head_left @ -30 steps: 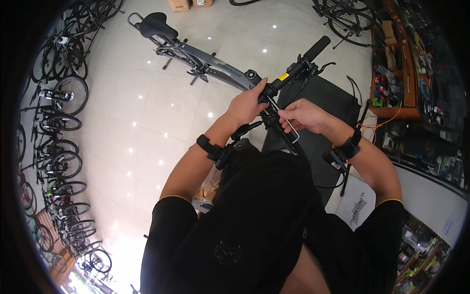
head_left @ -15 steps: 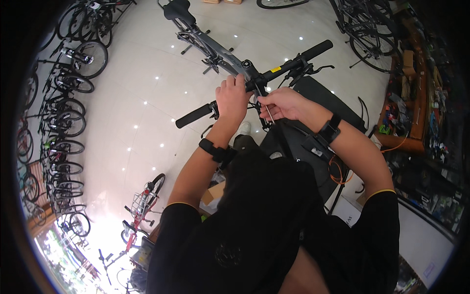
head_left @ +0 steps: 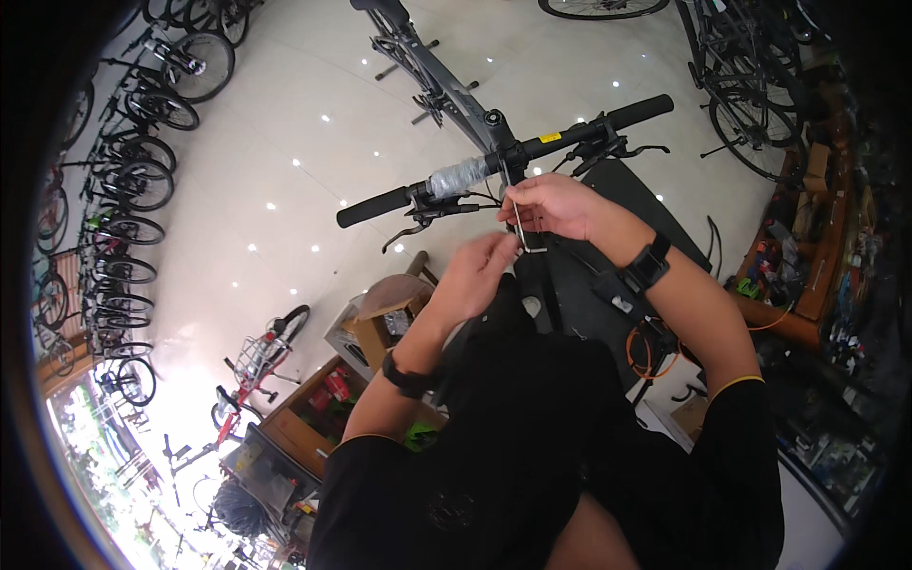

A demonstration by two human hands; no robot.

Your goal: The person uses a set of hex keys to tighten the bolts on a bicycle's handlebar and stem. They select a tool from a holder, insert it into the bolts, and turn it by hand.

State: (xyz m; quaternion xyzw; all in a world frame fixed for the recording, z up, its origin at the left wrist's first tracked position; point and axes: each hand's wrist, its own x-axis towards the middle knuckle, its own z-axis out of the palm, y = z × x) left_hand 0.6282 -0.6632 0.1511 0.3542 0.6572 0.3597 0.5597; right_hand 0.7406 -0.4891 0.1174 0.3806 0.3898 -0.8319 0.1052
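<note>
A black handlebar (head_left: 518, 153) with grips and brake levers crosses in front of me, on a grey bicycle frame (head_left: 446, 85). My right hand (head_left: 556, 204) is closed on a slim silver hex key (head_left: 520, 223). The key's upper end meets the stem area at the bar's middle; its bent short end points right, below my fingers. My left hand (head_left: 480, 271) is just left of the key's lower end, fingertips drawn together. Whether they touch the key or hold anything small cannot be made out. Clear plastic wrap (head_left: 458, 178) surrounds the bar's left part.
A dark flat surface (head_left: 622, 204) lies right of the handlebar, with an orange cable (head_left: 655, 353) near me. Open cardboard boxes (head_left: 370, 337) stand at lower left beside a red bicycle (head_left: 252, 375). Rows of bicycles (head_left: 133, 228) line the left; a cluttered wooden bench (head_left: 817, 247) is at right.
My left hand has left the handlebar and come down toward me beside the key's lower end, uncovering the plastic wrap. My right hand stays on the hex key. The view has shifted.
</note>
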